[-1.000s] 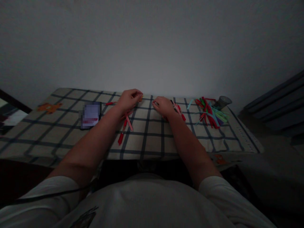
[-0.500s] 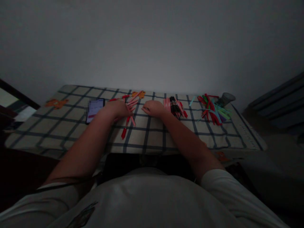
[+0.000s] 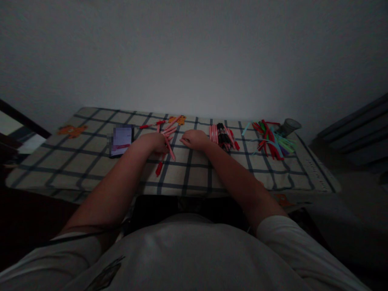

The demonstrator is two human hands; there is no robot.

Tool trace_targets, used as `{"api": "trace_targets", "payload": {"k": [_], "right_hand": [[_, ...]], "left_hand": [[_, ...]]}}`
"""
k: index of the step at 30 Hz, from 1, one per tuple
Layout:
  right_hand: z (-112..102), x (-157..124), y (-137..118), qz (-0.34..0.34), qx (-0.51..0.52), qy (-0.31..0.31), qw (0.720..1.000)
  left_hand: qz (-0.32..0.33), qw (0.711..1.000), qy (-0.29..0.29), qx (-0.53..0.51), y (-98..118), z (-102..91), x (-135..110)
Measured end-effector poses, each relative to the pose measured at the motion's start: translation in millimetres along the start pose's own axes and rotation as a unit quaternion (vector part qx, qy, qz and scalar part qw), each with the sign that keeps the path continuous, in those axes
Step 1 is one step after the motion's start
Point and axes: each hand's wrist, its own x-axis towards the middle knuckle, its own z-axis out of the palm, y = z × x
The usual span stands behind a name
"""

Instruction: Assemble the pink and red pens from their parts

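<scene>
My left hand (image 3: pixel 155 142) is over a loose spread of pink pens (image 3: pixel 170 131) on the left half of the table. Its fingers are bent around a pink pen (image 3: pixel 169 148), which slants down toward me. A red-capped pen (image 3: pixel 159 168) lies just below this hand. My right hand (image 3: pixel 195 140) rests on the cloth with its fingers curled together; whatever they hold, if anything, is hidden. Right of it lies a row of pink pens (image 3: pixel 213 133) alongside black pens (image 3: pixel 222 135) and a red-capped pen (image 3: pixel 235 144).
A phone (image 3: pixel 123 141) with a lit screen lies left of my left hand. Toward the right end are a pile of red, green and blue strips (image 3: pixel 268 139) and a tipped grey cup (image 3: pixel 290 126). A checked cloth (image 3: pixel 200 173) covers the table, and a plain wall stands behind.
My left hand has drawn its fingers in, and a pink pen now shows across its fingertips. My right hand has stayed nearly in place.
</scene>
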Motion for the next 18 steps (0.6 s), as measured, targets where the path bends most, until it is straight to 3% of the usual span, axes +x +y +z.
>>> {"api": "trace_targets", "payload": {"k": [5,11,16,18], "right_hand": [[6,2,8,0.005,0.017,0.013,1.0],[-1,-1,4,0.013,0.019,0.003,1.0],[2,-2,4,0.02,0.036,0.009,0.999],[6,0,8,0.029,0.039,0.016,0.999]], "left_hand": [[0.046,0.99,0.13,0.039,1,10.9,26],[0.048,0.983,0.171,0.045,9,16.6,51],[0.055,0.983,0.176,0.003,15,7.0,59],[0.069,0.975,0.205,-0.051,18,0.3,62]]}}
